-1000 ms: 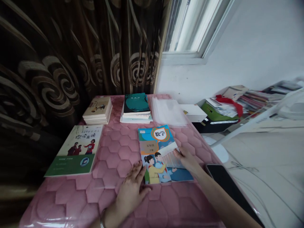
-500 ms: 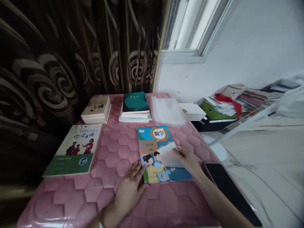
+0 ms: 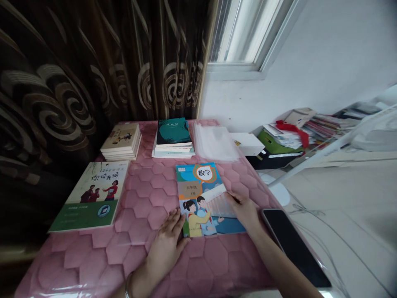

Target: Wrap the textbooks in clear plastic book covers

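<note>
A blue maths textbook lies flat on the pink hexagon-patterned table, its cover showing two drawn children. My left hand rests palm down at the book's lower left edge, fingers stretched out, the fingertips touching or very near the spine. At the right edge, my right hand pinches the book's side between thumb and bent fingers. Part of the book's right edge is hidden under that hand. To the left lies a green and white book with drawn figures on its cover.
At the back stand a stack of beige books, a stack topped by a teal book and clear plastic sleeves. A dark phone or tablet lies by the right edge. Beyond it are a white box and floor cables.
The view has shifted slightly, so everything sits a little further left. Both hands keep nearly the same places at the textbook, which stays flat.
</note>
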{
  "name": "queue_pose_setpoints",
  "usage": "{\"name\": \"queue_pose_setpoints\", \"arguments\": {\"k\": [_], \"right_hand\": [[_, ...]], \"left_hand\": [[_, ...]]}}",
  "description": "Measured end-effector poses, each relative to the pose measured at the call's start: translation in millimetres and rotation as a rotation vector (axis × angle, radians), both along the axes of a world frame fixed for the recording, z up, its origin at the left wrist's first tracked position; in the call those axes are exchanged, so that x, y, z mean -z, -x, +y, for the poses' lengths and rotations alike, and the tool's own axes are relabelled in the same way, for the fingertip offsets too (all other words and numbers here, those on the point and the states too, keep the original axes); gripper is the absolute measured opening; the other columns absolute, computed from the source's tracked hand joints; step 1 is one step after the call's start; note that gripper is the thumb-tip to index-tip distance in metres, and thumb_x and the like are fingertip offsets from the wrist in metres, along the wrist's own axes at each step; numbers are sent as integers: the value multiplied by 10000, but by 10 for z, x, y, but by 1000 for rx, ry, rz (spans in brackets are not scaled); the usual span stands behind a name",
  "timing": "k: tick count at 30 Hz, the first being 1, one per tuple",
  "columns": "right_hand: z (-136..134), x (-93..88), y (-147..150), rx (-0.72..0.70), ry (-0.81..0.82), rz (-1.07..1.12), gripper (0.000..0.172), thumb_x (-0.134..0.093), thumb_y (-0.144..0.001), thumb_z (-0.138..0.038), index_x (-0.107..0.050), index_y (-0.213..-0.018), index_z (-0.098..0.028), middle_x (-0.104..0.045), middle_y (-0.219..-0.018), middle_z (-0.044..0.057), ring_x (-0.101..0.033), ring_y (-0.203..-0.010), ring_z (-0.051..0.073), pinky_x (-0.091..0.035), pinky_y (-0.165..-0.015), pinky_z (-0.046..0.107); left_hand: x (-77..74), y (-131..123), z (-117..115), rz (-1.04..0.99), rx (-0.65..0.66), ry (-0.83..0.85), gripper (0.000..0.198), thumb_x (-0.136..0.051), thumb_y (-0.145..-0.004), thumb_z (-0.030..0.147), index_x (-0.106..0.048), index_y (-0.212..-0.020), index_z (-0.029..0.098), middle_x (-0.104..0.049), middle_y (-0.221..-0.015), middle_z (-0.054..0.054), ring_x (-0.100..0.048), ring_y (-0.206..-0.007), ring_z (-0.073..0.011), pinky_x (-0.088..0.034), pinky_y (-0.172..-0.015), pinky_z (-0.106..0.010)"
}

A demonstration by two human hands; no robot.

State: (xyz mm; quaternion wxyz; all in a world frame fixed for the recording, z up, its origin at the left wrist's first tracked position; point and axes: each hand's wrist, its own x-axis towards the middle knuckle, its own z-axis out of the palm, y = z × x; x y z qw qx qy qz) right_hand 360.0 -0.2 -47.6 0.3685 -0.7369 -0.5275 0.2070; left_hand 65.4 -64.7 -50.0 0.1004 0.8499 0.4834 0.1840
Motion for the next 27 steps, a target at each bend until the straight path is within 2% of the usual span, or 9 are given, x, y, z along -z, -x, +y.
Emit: {"name": "queue_pose_setpoints", "arguments": {"k": [6, 13, 20, 27], "right_hand": [[-17, 18, 20, 13, -10, 1, 398, -529, -783, -525, -775, -881, -227, -767, -868, 60, -705, -833, 292, -542, -702, 340], [-21, 6, 53, 29, -37, -22, 394, -521, -780, -496, -774, -875, -209, -754, -977, 95, -700, -906, 285, -530, -816, 354], [-28, 59, 44, 17, -41, -64, 400, -512, -791, -513, -773, -895, -228, -751, -1003, 78, -694, -918, 263, -526, -814, 329], [-17, 116, 17, 1, -56, -130, 435, -492, -795, -529, -776, -899, -217, -750, -978, 109, -701, -872, 284, -531, -780, 352]], "left_hand": [[-5, -2, -5, -8, -11, 10, 543, -612, -853, 265, -473, -1373, 196, -489, -1437, -123, -445, -1332, -249, -436, -1070, -437], [-1, -17, -3, -4, -21, 19, 538, -620, -845, 259, -488, -1362, 190, -495, -1432, -123, -440, -1335, -253, -430, -1076, -437], [-11, -12, -7, -28, -14, 14, 549, -621, -848, 259, -478, -1375, 205, -480, -1443, -120, -440, -1334, -253, -429, -1076, -444], [18, -16, -18, -10, -14, 9, 589, -651, -829, 251, -468, -1388, 212, -475, -1444, -121, -451, -1327, -264, -453, -1058, -447]]}}
